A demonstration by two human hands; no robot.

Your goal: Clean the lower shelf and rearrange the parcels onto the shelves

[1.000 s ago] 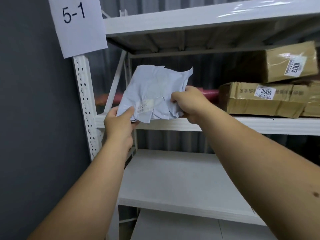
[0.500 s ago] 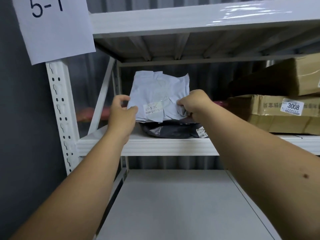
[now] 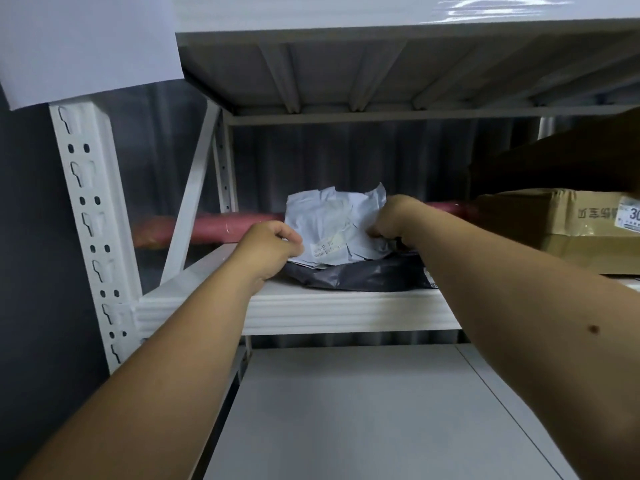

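A crumpled pale grey parcel bag point(image 3: 332, 223) with a small label lies on top of a black parcel bag point(image 3: 360, 273) on the white middle shelf point(image 3: 311, 311). My left hand point(image 3: 268, 249) grips the pale bag's left edge with curled fingers. My right hand point(image 3: 391, 218) pinches its right edge. Below, the white lower shelf point(image 3: 363, 410) shows its bare board.
Cardboard boxes point(image 3: 568, 230) are stacked at the right of the middle shelf, the lower one labelled. A red roll point(image 3: 207, 228) lies along the back. A perforated white upright point(image 3: 93, 216) stands at left under a paper sign point(image 3: 86, 46). Another shelf point(image 3: 398, 64) is close overhead.
Both hands carried the pale grey bag from in front of the shelf inward and lowered it onto the black bag. The camera moved closer and lower.
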